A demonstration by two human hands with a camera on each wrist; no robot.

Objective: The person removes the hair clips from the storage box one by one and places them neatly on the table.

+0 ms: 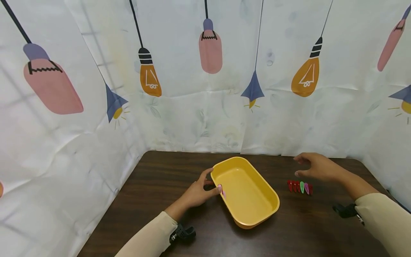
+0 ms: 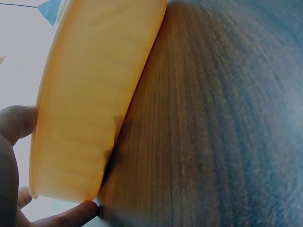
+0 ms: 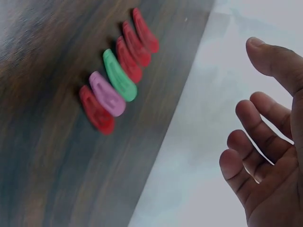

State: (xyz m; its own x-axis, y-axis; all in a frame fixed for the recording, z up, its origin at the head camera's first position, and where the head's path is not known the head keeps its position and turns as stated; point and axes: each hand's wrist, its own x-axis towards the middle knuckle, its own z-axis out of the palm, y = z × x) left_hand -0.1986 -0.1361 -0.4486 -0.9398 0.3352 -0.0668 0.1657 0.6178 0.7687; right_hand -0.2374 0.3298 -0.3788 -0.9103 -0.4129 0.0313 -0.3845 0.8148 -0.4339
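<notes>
My left hand (image 1: 199, 192) grips the left side of a yellow plastic tray (image 1: 260, 184), thumb at the rim and fingers round the far corner. A pink hair clip (image 1: 224, 195) sits on that rim beside the thumb. The tray's outer wall (image 2: 90, 104) fills much of the left wrist view. On the right, my right hand (image 1: 321, 167) hovers above and behind a row of snap hair clips, its fingers loosely bent and holding nothing. Red clips (image 3: 128, 59), a green clip (image 3: 119, 75) and a pink clip (image 3: 107, 94) make up the row.
A dark wood-grain table (image 1: 160, 171) carries everything. Behind it and along the left hangs a white sheet (image 1: 179, 121) printed with lamps and bulbs, meeting the table's back edge. Dark straps with cameras circle both wrists.
</notes>
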